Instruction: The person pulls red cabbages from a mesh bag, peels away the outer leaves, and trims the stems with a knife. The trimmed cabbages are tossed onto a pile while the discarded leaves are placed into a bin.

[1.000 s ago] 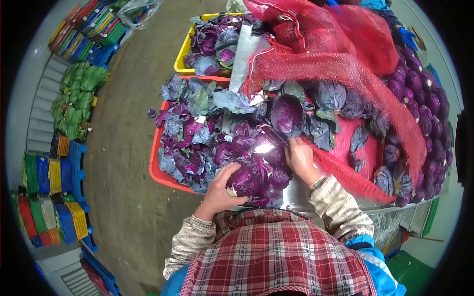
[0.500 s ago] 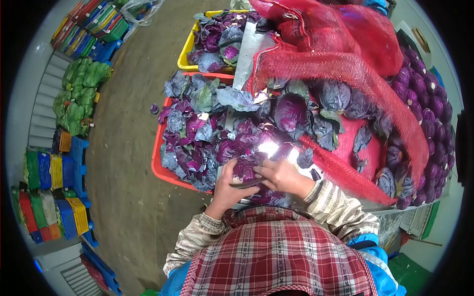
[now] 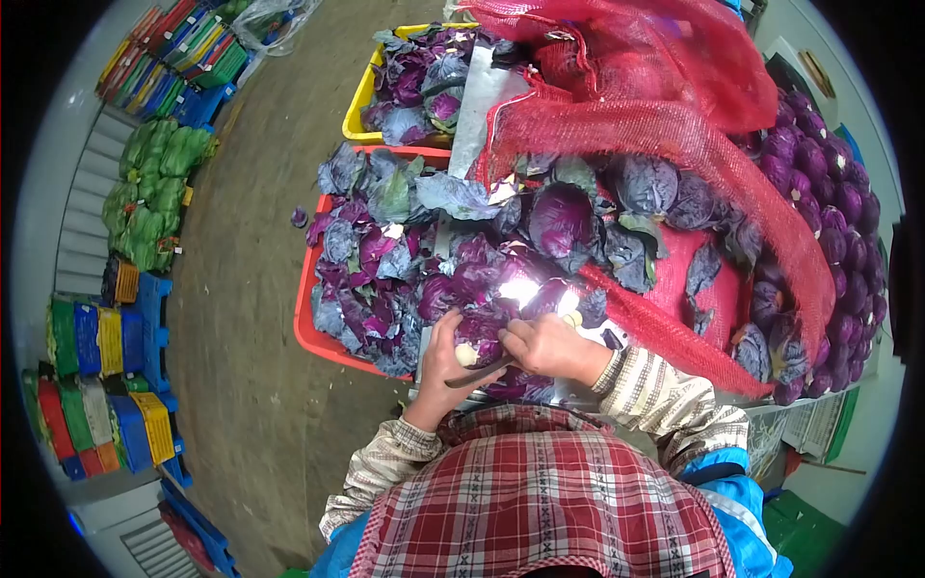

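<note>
A bare concrete floor (image 3: 246,318) spreads out to my left, with stacks of coloured crates (image 3: 101,376) and green bagged bundles (image 3: 149,188) against the wall, and in front of me stands a metal work table (image 3: 588,390) heaped with red cabbage. At the near edge of that table, right in front of my checked apron (image 3: 540,501), my left hand (image 3: 445,361) is wrapped around a red cabbage head (image 3: 479,334), fingers curled over its side, with the pale cut stem end turned toward me. My right hand (image 3: 547,347) is closed around the handle of a knife (image 3: 479,373), whose dark blade lies across the base of the cabbage just under the stem, touching it. Loose purple outer leaves (image 3: 385,279) are piled just beyond my hands and spill into an orange crate (image 3: 303,332) beside the table on my left; a yellow crate (image 3: 358,101) farther off holds more leaves. Across the far side of the table a red mesh sack (image 3: 674,125) lies draped over untrimmed cabbages (image 3: 641,188), and on my right a row of trimmed cabbage heads (image 3: 833,202) is stacked along the edge.
</note>
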A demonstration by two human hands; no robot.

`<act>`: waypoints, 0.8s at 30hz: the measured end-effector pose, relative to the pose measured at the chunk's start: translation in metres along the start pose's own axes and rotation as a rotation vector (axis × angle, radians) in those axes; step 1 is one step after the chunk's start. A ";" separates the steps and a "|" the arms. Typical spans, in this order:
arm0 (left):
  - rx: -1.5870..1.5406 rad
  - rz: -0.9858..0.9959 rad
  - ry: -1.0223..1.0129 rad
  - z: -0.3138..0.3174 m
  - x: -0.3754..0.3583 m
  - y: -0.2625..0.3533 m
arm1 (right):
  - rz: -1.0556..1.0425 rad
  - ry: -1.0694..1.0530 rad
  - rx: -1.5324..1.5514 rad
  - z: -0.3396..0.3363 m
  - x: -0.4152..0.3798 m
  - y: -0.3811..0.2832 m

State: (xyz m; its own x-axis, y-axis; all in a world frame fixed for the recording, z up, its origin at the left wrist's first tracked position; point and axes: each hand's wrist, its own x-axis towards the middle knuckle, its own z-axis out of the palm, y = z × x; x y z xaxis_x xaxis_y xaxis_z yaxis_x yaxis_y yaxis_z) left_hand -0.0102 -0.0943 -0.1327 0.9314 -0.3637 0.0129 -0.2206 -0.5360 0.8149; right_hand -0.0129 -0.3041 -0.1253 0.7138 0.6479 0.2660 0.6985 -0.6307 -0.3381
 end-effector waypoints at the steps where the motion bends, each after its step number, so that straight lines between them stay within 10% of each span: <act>1: 0.000 0.001 0.003 0.000 0.000 0.000 | 0.012 0.012 0.008 0.002 -0.001 0.001; 14: -0.064 -0.149 -0.113 -0.019 -0.011 -0.008 | 0.669 0.087 -0.112 0.020 -0.040 0.067; 19: -0.151 -0.408 0.004 -0.012 -0.009 -0.008 | 0.558 0.216 0.599 0.006 -0.005 -0.010; 24: -1.194 -0.405 -0.003 -0.023 -0.020 -0.033 | 0.911 0.028 0.763 0.013 -0.012 -0.008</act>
